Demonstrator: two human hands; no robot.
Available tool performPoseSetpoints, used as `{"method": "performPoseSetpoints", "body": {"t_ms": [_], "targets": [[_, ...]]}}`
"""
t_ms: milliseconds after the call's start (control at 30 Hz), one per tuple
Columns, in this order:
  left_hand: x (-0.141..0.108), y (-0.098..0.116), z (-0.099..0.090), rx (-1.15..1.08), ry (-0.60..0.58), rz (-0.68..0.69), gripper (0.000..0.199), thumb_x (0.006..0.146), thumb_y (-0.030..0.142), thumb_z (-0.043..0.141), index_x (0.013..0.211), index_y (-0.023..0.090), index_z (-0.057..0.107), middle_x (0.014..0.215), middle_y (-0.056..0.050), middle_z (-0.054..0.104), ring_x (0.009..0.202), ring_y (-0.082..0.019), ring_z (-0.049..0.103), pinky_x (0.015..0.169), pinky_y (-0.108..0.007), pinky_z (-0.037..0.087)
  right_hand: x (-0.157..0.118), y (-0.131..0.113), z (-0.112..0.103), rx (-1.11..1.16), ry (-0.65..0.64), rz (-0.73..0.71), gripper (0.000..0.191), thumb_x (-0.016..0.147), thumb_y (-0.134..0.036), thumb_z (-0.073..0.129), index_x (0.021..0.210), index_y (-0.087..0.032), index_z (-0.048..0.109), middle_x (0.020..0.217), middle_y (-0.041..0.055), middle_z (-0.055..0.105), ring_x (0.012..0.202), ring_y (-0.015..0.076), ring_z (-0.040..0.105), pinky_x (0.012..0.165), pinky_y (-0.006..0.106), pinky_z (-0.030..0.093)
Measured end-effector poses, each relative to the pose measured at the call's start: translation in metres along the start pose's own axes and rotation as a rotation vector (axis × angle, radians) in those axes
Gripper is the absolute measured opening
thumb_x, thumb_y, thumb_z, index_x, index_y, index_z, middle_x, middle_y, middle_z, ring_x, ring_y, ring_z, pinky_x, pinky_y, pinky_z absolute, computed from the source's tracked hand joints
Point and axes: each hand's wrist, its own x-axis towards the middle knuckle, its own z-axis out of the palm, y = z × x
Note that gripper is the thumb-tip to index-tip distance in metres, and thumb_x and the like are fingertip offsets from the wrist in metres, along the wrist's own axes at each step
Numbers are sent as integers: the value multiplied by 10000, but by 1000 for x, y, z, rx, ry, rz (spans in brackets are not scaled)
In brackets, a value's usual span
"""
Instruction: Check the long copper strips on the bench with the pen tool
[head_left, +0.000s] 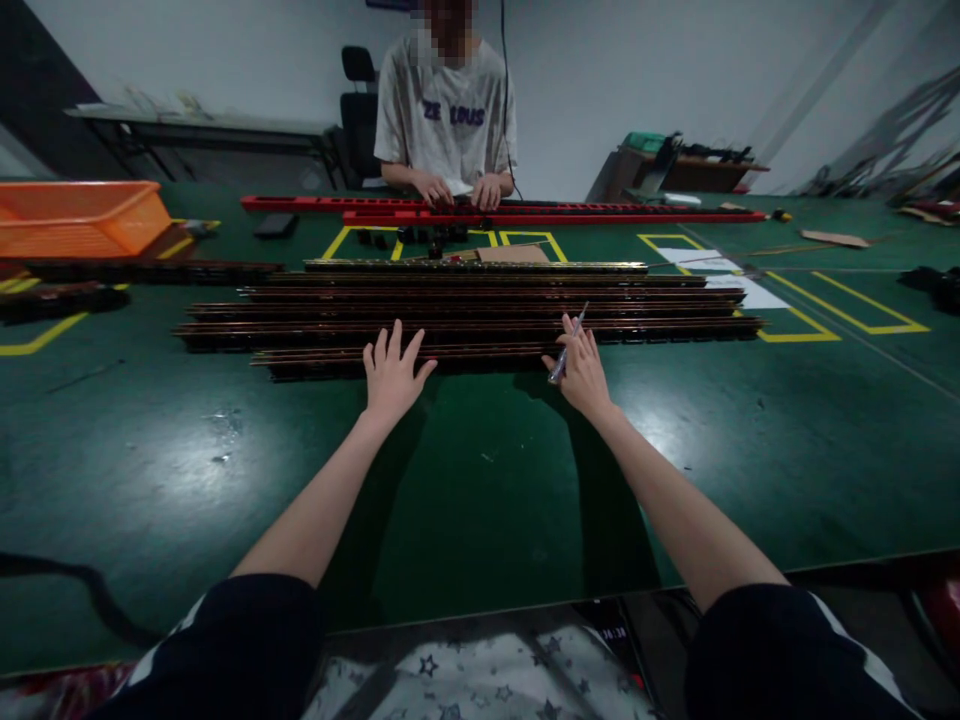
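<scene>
Several long dark strips [480, 302] with thin coppery edges lie side by side across the green table [480, 480]. My left hand [394, 375] is spread, fingers apart, over the nearest strips left of the middle, holding nothing. Toward their right part, my right hand [583, 368] holds a slim pen-like tool [557, 368] that slants up between the fingers, its thin tip pointing away from me. The fingertips of my right hand are at the near strips.
Across the table a person [450, 110] has both hands at long red rails [600, 212]. An orange bin [82, 218] stands at the far left. White papers [750, 292], yellow tape outlines and a cardboard piece [514, 254] lie beyond the strips.
</scene>
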Motion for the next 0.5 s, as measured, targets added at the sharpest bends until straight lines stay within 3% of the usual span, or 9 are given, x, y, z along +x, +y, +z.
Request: {"method": "performPoseSetpoints", "body": {"t_ms": [300, 500], "targets": [[4, 33, 3, 14, 2, 21, 536, 924, 499, 354, 1385, 234, 423, 1472, -128, 351, 1317, -319, 371, 1077, -510, 241, -1, -5, 7, -27, -21, -102, 208, 901, -356, 445, 980, -169, 492, 1423, 183, 421, 1365, 288, 319, 1102, 534, 254], [6, 42, 5, -16, 0, 42, 524, 921, 493, 372, 1365, 226, 454, 1433, -119, 417, 1265, -318, 432, 1065, -522, 281, -2, 3, 15, -36, -41, -66, 252, 876, -377, 467, 997, -163, 522, 1375, 179, 484, 1313, 298, 407, 1078, 513, 294]]}}
